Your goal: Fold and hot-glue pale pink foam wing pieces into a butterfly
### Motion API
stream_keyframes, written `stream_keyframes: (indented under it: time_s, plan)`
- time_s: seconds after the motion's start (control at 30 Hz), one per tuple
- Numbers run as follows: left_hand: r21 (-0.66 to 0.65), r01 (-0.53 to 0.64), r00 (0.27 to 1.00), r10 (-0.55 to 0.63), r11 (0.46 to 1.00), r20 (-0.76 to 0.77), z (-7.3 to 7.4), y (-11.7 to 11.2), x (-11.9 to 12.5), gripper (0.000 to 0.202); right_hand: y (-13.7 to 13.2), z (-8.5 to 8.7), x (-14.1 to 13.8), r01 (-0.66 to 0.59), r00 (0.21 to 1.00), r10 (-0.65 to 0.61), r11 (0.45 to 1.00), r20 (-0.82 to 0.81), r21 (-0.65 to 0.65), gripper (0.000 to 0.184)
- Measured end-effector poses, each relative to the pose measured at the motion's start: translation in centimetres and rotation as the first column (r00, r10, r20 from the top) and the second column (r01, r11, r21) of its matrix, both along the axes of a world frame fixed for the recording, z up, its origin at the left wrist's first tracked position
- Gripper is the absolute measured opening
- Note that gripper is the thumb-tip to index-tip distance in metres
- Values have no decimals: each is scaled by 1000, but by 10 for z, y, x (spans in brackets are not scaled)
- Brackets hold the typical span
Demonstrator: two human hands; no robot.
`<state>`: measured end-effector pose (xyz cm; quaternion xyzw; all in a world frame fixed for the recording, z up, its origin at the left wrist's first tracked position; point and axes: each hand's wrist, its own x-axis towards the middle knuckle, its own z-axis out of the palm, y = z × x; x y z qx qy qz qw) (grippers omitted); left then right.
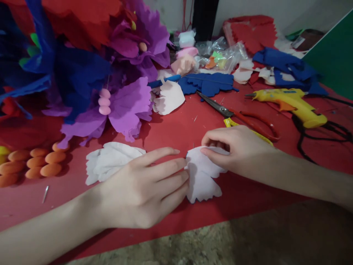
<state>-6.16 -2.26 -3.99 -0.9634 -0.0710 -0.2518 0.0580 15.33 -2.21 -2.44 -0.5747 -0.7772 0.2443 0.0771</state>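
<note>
Cutout point(202, 173): this white scalloped piece is lying on the red table point(171, 129), pretty close to the near edge, and a thin strip of blue is peeking out along its rim.
Lie of it: the long axis is running roughly away from the person, and the wavy end is facing the near side. It's basically sitting between the two hands.
Right hand point(234, 149): winning on closeness, coming in from the cutout's far right and pinching that far edge between thumb and fingers.
Left hand point(149, 187): hanging out just left of the cutout, fingers spread loosely and reaching to its left edge. The thumb is hiding, so honestly I can't tell whether it's gripping anything.
White pile point(113, 158): sitting left of the cutout, partly tucking behind the left hand.
Orange ovals point(35, 162): lining up well left of the cutout.
Scissors point(217, 106): resting beyond the cutout and slightly right, tips pointing away.
Glue gun point(292, 103): lying beyond the cutout and well to its right, nozzle facing left.
Purple petals point(127, 106): spreading out beyond the cutout, off to the left.
Writing: I'm not spotting any readable brand or label, and the glue gun is just showing yellow and orange.
</note>
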Motion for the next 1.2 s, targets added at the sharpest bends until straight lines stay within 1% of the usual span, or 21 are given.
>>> stream_keyframes:
  time_s: [0.2, 0.4, 0.53, 0.6, 0.67, 0.8, 0.87, 0.97, 1.2]
  plan:
    - [8, -11, 1000, 11, 1000, 18, 1, -1, 1, 44, 0, 0, -1, 3, 1000, -3, 1000, 6, 0, 18]
    - [-31, 38, 999, -38, 999, 3, -1, -1, -1, 42, 1, 0, 0, -9, 1000, 9, 1000, -3, 20, 16]
    - [-71, 71, 997, -72, 995, -4, 1, 1, -2, 41, 0, -2, 1, -11, 1000, 12, 1000, -20, 23, 16]
    - [-114, 79, 994, -86, 990, -64, 4, 3, -3, 36, -1, -3, 1, -16, 999, 18, 998, -38, 54, 15]
    - [-192, 80, 981, -112, 978, -160, 6, 4, -5, 30, -1, -3, 1, -12, 999, 16, 996, -45, 85, 15]
    - [-353, 41, 955, -140, 935, -260, 10, 5, -6, 36, -1, -4, 0, 2, 999, 1, 997, -34, 78, 13]
    - [-378, 23, 939, -150, 926, -311, 10, 5, -5, 40, -1, -3, 0, 5, 1000, -3, 997, -31, 75, 11]
    - [-384, 28, 904, -188, 923, -385, 10, 5, -4, 46, -1, -3, -1, 7, 1000, -4, 996, -27, 89, 11]
    - [-469, -10, 880, -215, 883, -424, 8, 4, -4, 54, -1, -3, -1, -2, 999, 7, 994, -44, 108, 11]
